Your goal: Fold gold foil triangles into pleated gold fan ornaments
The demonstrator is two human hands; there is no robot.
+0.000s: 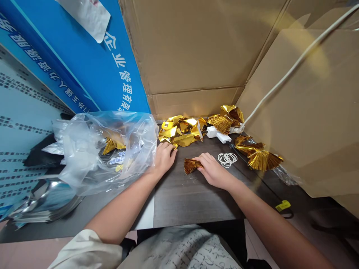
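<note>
My left hand (165, 158) rests on the dark wood tabletop (190, 198), its fingertips at the edge of a crumpled pile of gold foil (179, 131). Whether it grips any foil is hard to tell. My right hand (211, 171) lies to the right, its fingers on the narrow end of a small pleated gold foil fan (192, 165). A loose bundle of thin white rubber bands (227, 160) lies just beyond those fingers. Further right sits a larger pleated gold fan (265, 160), and another (221, 123) lies at the back of the table.
A white power strip (215, 133) sits behind the foil, with a white cable (291, 65) rising along the cardboard sheets (196, 45) that wall the back and right. A clear plastic bag (106, 149) bulges at the left, beside a blue printed poster (84, 56).
</note>
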